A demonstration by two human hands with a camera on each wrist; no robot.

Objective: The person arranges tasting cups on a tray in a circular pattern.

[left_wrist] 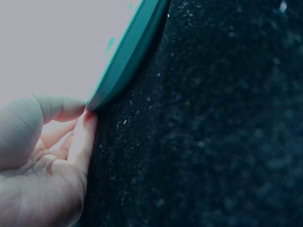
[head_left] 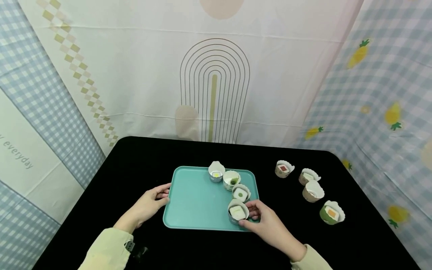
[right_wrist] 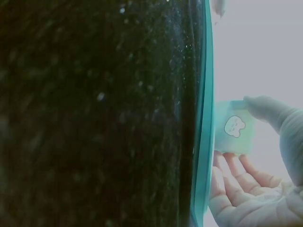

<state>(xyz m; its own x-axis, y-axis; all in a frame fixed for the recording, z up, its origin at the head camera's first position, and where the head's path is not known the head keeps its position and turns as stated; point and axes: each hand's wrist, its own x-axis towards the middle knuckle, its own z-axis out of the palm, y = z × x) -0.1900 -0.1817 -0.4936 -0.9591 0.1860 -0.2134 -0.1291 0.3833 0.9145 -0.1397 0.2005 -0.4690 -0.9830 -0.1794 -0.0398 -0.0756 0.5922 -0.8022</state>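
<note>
My left hand (head_left: 149,204) pinches the left rim of a teal tray (head_left: 192,198); the left wrist view shows thumb and a finger meeting at the tray edge (left_wrist: 125,56). At the tray's front right, my right hand (head_left: 266,223) holds a scalloped paper cup (head_left: 237,213) between thumb and fingers. A pale square piece sits inside it. The right wrist view shows a bear face on the cup's side (right_wrist: 234,126). Behind it on the tray curve more paper cups: one with a green-dotted piece (head_left: 240,194), one with green inside (head_left: 231,180), and one with a yellow spot (head_left: 216,171).
Several more filled paper cups stand on the black table (head_left: 145,161) right of the tray, among them a brown one with a dark red square (head_left: 284,168) and a green one with an orange square (head_left: 332,213). Patterned curtains (head_left: 148,75) hang behind and on both sides.
</note>
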